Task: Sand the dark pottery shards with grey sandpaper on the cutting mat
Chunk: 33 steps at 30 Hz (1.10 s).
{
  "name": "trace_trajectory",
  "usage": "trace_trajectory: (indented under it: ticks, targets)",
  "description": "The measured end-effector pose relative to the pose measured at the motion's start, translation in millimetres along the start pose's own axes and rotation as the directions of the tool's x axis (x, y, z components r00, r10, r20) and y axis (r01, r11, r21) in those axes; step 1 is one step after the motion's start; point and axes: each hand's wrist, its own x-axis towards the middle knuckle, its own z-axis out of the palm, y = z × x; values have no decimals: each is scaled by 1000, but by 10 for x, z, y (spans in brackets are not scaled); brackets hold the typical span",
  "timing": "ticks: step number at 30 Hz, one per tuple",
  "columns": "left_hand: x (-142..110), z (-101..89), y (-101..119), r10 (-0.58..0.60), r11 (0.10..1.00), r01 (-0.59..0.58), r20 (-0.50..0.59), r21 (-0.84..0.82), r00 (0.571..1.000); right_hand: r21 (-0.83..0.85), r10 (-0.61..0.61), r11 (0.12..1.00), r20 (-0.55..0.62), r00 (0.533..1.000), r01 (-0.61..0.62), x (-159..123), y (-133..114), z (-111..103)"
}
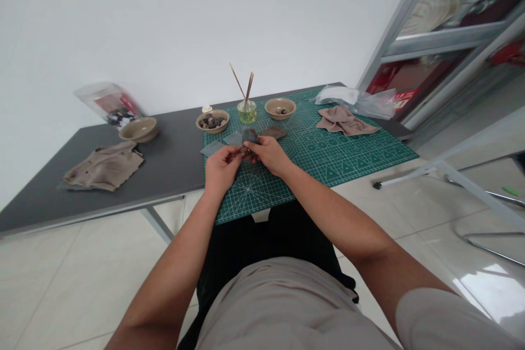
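My left hand [220, 167] and my right hand [268, 153] meet over the green cutting mat [328, 153]. Both are closed in a pinch. The right hand grips a dark grey folded piece [250, 135], perhaps sandpaper. Between the fingertips of both hands sits a small dark object, too small to name. Grey sheets [213, 147] and a brown sheet [274, 132] lie on the mat just beyond my hands.
On the dark table [172, 169] stand a bowl of dark stones [212, 121], a glass with sticks [247, 109], another bowl [280, 108], an empty bowl [138, 129], a tipped plastic jar [107, 103], two beige cloths [104, 165] [344, 120] and a plastic bag [356, 99]. A metal shelf [451, 38] stands at right.
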Motion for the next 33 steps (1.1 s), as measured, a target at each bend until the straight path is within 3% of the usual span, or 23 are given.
trace_trajectory:
  ticks: [7,17,23,33]
  targets:
    - [30,4,-56,-65,995,57,-91,-84,994,83,47,995,65,997,-52,-10,-23,-7]
    - [6,-21,4,-15,1000,15,-6,-25,1000,66,57,996,44,997,-60,-29,-53,-13]
    - [-12,-19,43,17,998,-16,-8,60,1000,59,22,998,37,999,-24,-2,7,-22]
    - [33,14,-139,-66,991,58,-62,-117,996,74,31,997,81,996,-37,-6,6,-39]
